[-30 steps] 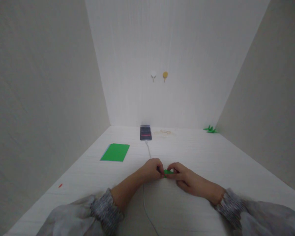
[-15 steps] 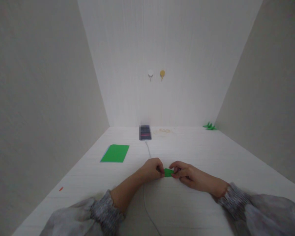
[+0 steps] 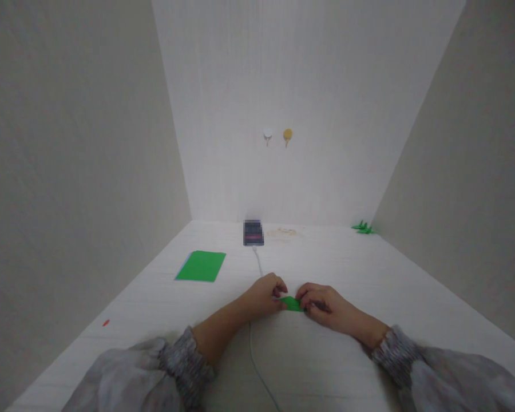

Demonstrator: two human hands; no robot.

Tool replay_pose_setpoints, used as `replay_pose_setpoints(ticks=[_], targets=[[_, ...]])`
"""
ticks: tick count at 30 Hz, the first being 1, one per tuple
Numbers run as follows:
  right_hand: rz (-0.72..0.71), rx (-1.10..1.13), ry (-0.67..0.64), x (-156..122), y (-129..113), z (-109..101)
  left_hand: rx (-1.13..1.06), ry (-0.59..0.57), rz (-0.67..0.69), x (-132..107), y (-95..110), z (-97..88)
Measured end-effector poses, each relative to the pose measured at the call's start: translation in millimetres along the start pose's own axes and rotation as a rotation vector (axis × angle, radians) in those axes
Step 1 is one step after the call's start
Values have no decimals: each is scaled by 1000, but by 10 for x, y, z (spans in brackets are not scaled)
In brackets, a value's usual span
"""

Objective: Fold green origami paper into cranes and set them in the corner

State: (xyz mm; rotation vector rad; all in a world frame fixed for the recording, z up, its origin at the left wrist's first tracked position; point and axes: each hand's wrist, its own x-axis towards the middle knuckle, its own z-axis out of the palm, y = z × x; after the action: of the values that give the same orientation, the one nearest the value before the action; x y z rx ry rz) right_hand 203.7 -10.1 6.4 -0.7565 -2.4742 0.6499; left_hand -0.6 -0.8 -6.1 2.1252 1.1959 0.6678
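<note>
A small folded piece of green paper lies low over the white table between my hands. The thumb of my left hand presses on its left end, with the curled index finger lifted a little above it. At the right end, my right hand pinches the paper between thumb and bent fingers, which hide that corner. A stack of flat green paper sheets rests to the left, beyond my left forearm.
A dark pixelated device with a white cable stands by the back wall; the cable passes under my left arm. Green folded paper pieces sit in the far right corner. A small red piece lies left. Two hooks hang on the wall.
My left index finger has lifted away from the paper, opening a gap above the thumb. My right fingers have closed down onto the paper's right end. The view has shifted slightly.
</note>
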Motion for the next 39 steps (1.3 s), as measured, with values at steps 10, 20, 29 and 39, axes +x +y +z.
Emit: replay_pose_setpoints(ticks=[10,20,29,39], targets=[[181,-133,94,42,76,188,382,-45,406,2,86,-3],[245,-235,108,15,169,204,535,-138,434,-3,73,76],[250,-261,116,28,227,219,483,-168,461,16,74,32],[27,-107,49,20,183,122,362,-104,414,35,-6,45]])
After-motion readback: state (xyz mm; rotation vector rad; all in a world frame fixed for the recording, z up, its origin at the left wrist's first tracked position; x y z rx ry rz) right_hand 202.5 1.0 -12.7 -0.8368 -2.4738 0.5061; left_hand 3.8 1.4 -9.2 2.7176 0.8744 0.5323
